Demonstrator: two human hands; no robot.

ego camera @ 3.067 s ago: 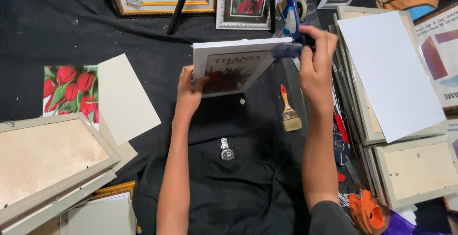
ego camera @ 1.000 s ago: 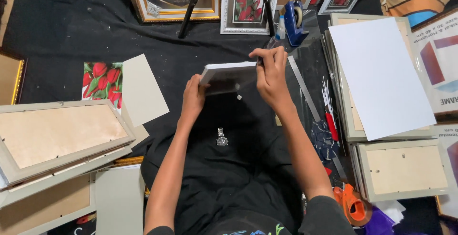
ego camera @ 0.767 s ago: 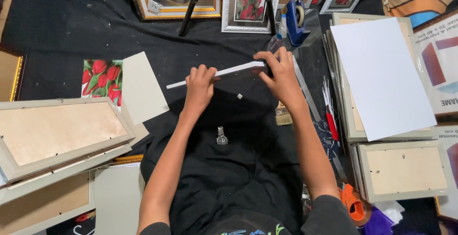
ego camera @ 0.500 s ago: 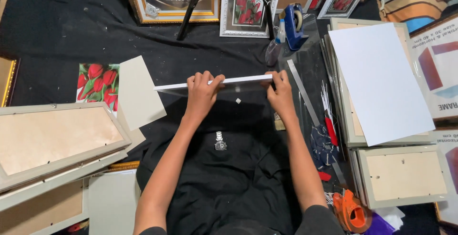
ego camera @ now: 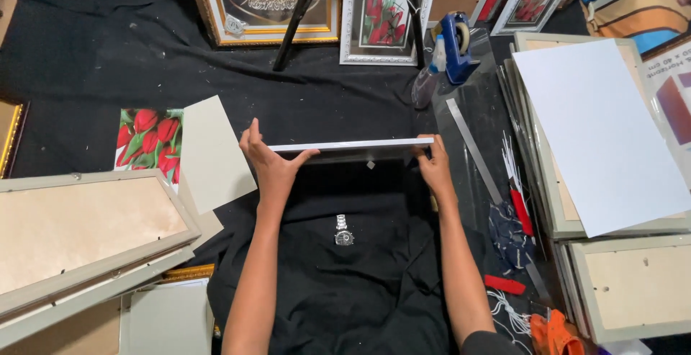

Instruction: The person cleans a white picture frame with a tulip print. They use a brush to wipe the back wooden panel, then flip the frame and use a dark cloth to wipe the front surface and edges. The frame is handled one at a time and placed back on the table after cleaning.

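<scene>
Black cloth [ego camera: 108,52] covers the floor, dusty with pale specks and creased. Far side: gold-framed dark picture [ego camera: 270,2] and silver-framed tulip picture [ego camera: 381,16] lean upright, black tripod legs [ego camera: 306,13] crossing in front of them. Left: pale frames [ego camera: 79,240] stacked face down, tulip print [ego camera: 147,142] and grey card [ego camera: 212,153] flat on the cloth. Right: more stacked frames [ego camera: 633,290] under a white sheet [ego camera: 601,128], blue tape dispenser [ego camera: 457,38], metal ruler [ego camera: 471,146]. Even overhead light, soft shadows.
</scene>
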